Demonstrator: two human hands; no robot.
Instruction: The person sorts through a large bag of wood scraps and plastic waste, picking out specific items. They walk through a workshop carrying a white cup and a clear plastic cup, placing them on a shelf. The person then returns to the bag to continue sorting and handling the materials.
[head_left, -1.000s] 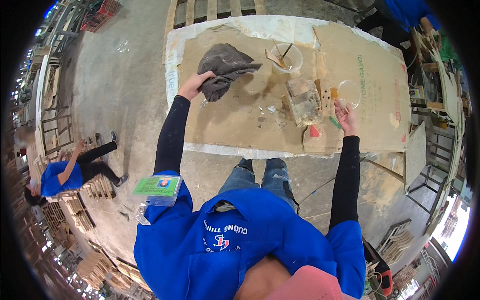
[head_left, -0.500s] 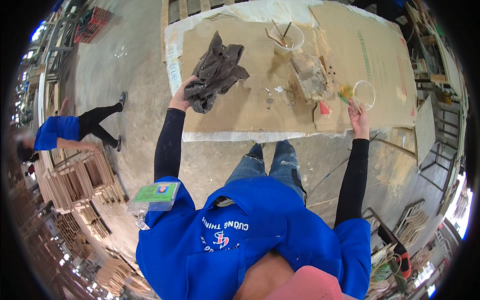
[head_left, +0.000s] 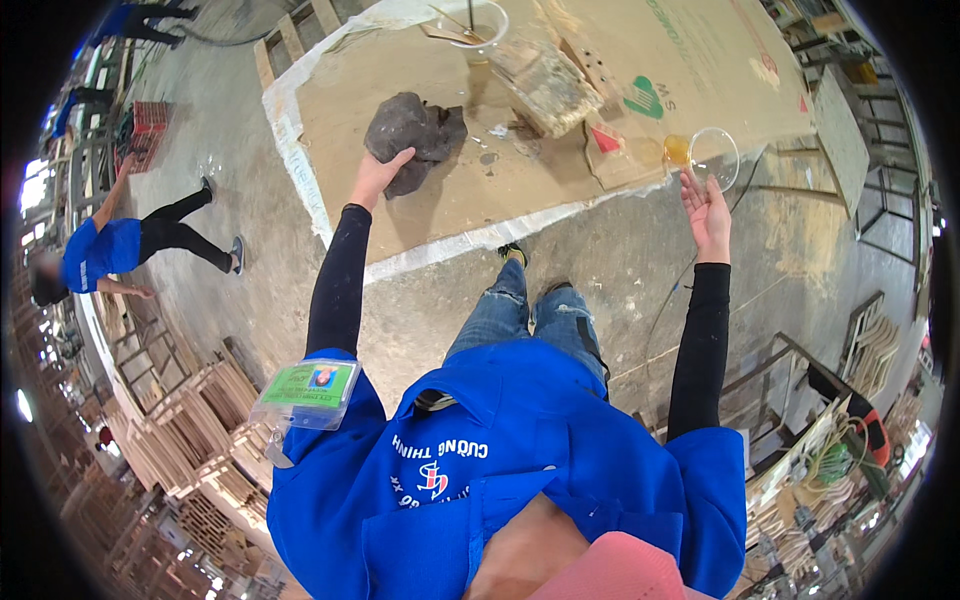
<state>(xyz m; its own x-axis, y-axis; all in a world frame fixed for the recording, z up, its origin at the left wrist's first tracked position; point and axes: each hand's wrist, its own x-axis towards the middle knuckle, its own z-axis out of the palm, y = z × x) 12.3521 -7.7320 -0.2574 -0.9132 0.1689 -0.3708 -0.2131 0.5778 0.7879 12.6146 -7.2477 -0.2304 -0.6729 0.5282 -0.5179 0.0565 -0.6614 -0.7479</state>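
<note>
My left hand (head_left: 376, 180) is closed on a crumpled dark grey rag (head_left: 408, 138), which hangs over the left part of a cardboard-covered table (head_left: 330, 130). On the right, my right hand (head_left: 709, 218) holds a clear plastic cup (head_left: 718, 150) near its rim, with a little amber liquid (head_left: 677, 150) showing at its bottom. The cup is at the table's near right edge. Between the hands, farther back, lies a worn, stained block (head_left: 545, 88). Behind the rag stands a translucent tub (head_left: 490, 28) with thin sticks in it.
A person in a blue shirt (head_left: 105, 250) is walking at the left. Stacks of wooden parts (head_left: 190, 410) stand at the lower left. A red crate (head_left: 150, 130) sits farther back. A leaning board (head_left: 840, 140) and metal frames (head_left: 885, 215) are at the right.
My view has turned, so the table appears tilted and shifted left. The rag is bunched differently in my left hand. The cup is now at the table's edge, still in my right hand.
</note>
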